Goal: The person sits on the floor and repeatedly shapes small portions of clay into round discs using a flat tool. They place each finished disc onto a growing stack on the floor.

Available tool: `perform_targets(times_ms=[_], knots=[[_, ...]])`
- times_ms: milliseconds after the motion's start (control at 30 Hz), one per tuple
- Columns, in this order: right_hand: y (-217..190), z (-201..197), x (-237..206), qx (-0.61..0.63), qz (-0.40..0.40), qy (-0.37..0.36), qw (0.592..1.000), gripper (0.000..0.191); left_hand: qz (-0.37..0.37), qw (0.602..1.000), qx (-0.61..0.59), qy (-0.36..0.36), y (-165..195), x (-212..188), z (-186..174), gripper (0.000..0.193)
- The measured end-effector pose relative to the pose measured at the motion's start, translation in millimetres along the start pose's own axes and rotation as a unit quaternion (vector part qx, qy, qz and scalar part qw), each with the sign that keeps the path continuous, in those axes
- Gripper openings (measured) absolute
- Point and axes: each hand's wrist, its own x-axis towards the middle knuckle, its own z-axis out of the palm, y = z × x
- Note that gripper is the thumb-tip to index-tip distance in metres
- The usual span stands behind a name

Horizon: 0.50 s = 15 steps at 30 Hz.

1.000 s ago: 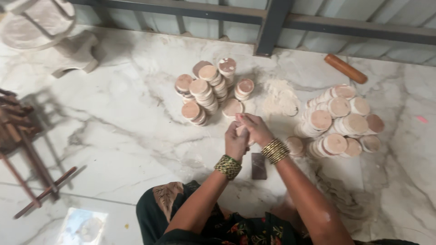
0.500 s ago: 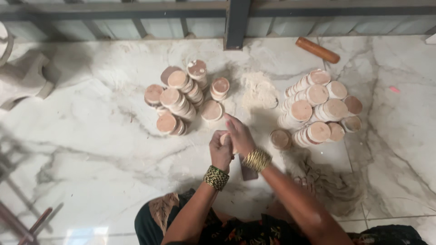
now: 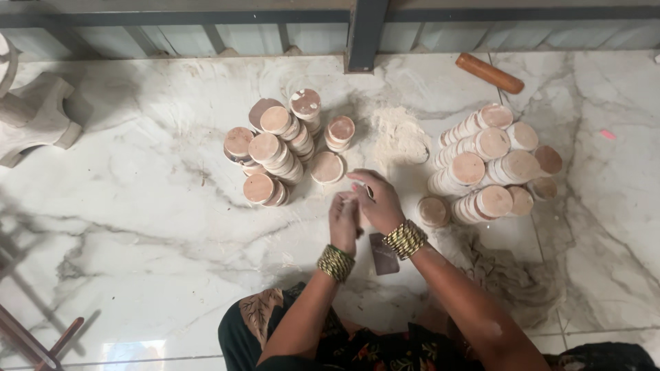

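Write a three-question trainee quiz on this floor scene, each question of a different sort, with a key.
1. True or false: the left hand and right hand are together over the marble floor.
2. The wooden rolling pin lies: A) at the far right by the wall, B) in the person's lap, C) on the left stacks.
3. Fill in: the loose powder pile sits between the left stacks of wooden discs and the ___ stacks.

Key: 1 true; 2 A; 3 right.

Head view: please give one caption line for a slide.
Two hands meet above a marble floor, between stacks of wooden discs.
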Motion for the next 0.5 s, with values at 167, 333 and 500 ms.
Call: perform_targets(times_ms=[167,333,500], knots=[[-34,-3,-39,-0.227,-0.039,-0.07,0.971,0.037,-0.036,0.999,0.031,0.004,-10,15,-26,0.023],[-20,-20,-45,-0.323,0.149,-0.14,0.924,0.051,-0.045,0.995,0.03,-0.081,-19,2,-9,0.032],[34,-55,-49,-0.463,0.179,-0.059,0.866,0.08,-0.057,0.998,-0.01,-0.026,15,7,-9,0.041]])
